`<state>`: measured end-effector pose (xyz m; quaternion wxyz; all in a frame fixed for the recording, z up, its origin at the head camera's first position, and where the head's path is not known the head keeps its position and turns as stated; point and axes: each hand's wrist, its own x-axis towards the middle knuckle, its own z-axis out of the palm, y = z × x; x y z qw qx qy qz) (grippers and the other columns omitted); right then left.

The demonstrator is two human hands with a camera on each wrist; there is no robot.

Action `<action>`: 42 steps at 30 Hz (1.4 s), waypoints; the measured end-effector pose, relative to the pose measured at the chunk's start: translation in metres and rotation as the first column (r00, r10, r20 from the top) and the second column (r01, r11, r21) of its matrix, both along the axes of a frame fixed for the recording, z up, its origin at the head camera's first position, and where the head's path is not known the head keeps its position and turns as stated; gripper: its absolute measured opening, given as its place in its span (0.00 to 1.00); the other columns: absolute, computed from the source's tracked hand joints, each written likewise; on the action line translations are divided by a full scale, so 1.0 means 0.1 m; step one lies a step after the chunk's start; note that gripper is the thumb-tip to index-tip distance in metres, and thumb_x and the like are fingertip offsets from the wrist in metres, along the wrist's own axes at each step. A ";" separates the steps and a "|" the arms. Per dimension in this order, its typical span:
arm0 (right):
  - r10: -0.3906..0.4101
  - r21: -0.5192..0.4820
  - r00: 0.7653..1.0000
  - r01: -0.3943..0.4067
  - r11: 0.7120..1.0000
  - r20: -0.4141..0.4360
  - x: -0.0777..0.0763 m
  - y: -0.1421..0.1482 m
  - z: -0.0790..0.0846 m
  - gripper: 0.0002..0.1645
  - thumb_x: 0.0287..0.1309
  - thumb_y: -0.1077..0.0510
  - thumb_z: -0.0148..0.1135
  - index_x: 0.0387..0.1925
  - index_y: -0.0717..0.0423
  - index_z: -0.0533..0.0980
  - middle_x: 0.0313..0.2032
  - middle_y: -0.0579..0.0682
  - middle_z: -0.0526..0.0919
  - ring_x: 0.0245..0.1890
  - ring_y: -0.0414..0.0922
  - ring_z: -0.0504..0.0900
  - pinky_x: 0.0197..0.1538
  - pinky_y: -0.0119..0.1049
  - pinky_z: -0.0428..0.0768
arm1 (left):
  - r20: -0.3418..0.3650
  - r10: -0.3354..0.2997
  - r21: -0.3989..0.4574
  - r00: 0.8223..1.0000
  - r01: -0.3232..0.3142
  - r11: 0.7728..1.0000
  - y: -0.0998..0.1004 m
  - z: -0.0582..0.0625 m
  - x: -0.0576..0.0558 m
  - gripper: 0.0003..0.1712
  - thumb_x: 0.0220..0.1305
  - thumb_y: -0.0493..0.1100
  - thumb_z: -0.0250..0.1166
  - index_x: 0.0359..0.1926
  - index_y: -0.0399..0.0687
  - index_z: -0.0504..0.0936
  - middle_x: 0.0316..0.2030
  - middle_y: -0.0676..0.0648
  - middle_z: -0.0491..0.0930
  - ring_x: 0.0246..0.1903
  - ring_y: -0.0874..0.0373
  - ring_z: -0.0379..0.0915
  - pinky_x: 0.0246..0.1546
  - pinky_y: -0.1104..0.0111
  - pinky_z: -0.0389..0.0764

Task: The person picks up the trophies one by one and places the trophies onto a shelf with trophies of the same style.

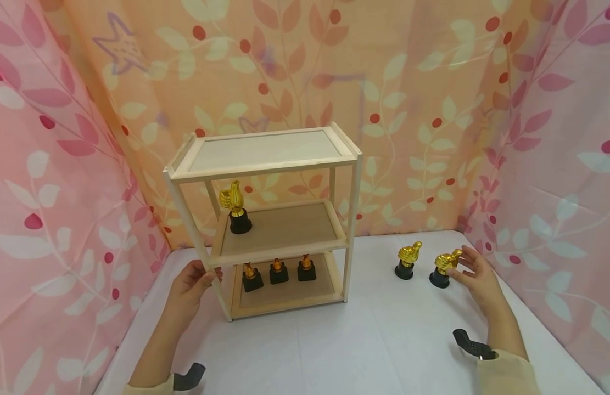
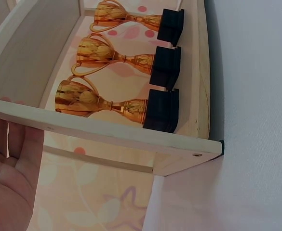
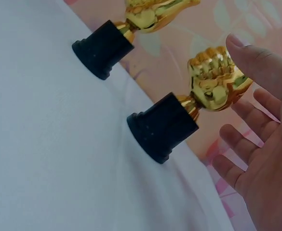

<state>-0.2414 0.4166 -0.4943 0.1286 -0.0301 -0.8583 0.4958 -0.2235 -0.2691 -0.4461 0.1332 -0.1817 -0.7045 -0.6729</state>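
My left hand (image 1: 188,288) holds the left front post of a pale wooden three-tier shelf (image 1: 280,171), its fingers passing behind the post (image 2: 102,127). To the right, my right hand (image 1: 477,280) is spread around the top of a gold thumbs-up trophy (image 1: 440,278) with a black base, thumb on one side and fingers on the other. The trophy stands upright on the table; whether the fingertips touch it I cannot tell. A similar thumbs-up trophy (image 1: 405,270) stands just left of it. Another thumbs-up trophy (image 1: 240,222) is on the middle tier, at its left end.
Three gold cup trophies (image 2: 162,110) with black bases stand in a row on the bottom tier. A white cloth (image 1: 364,340) covers the table. Floral curtains (image 1: 408,109) enclose the back and both sides. Each wrist wears a black mount (image 1: 473,345).
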 end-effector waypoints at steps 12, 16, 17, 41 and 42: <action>0.029 -0.029 0.990 -0.026 0.999 0.135 -0.04 0.02 -0.24 0.58 0.67 0.43 0.67 0.81 0.60 0.43 0.75 0.71 0.56 0.73 0.70 0.57 0.68 0.72 0.61 | 0.024 0.014 -0.030 1.000 -0.013 0.999 0.01 0.01 0.01 0.12 0.75 0.33 0.58 0.51 0.26 0.68 0.41 0.53 0.85 0.45 0.65 0.81 0.51 0.76 0.81; 0.042 -0.025 0.984 -0.038 0.999 0.171 -0.06 0.02 -0.30 0.56 0.67 0.43 0.67 0.80 0.61 0.46 0.74 0.72 0.58 0.71 0.72 0.59 0.66 0.76 0.59 | 0.042 0.013 -0.029 0.999 -0.012 0.999 0.00 0.03 0.03 0.12 0.75 0.34 0.59 0.51 0.29 0.69 0.41 0.54 0.86 0.45 0.65 0.81 0.53 0.77 0.80; 0.042 -0.022 0.983 -0.039 0.999 0.176 -0.06 0.02 -0.31 0.55 0.67 0.43 0.67 0.80 0.61 0.47 0.74 0.72 0.59 0.71 0.71 0.60 0.67 0.76 0.59 | 0.044 0.012 -0.028 0.999 -0.011 1.000 -0.01 0.03 0.03 0.12 0.75 0.34 0.59 0.51 0.29 0.69 0.41 0.54 0.86 0.45 0.65 0.82 0.53 0.77 0.80; 0.051 0.031 0.975 -0.059 0.998 0.217 -0.09 0.01 -0.37 0.47 0.70 0.51 0.64 0.78 0.66 0.52 0.73 0.74 0.59 0.73 0.72 0.57 0.70 0.71 0.58 | 0.054 0.033 -0.075 0.998 -0.029 0.997 -0.02 0.02 0.02 0.15 0.75 0.36 0.59 0.53 0.27 0.68 0.42 0.55 0.85 0.46 0.66 0.81 0.52 0.78 0.80; 0.048 0.036 0.975 -0.057 0.998 0.219 -0.09 0.01 -0.37 0.47 0.70 0.51 0.64 0.77 0.66 0.52 0.73 0.74 0.59 0.73 0.72 0.57 0.70 0.72 0.58 | 0.054 0.034 -0.077 0.998 -0.030 0.997 -0.02 0.02 0.02 0.15 0.75 0.35 0.59 0.53 0.27 0.68 0.42 0.55 0.85 0.46 0.67 0.81 0.52 0.78 0.80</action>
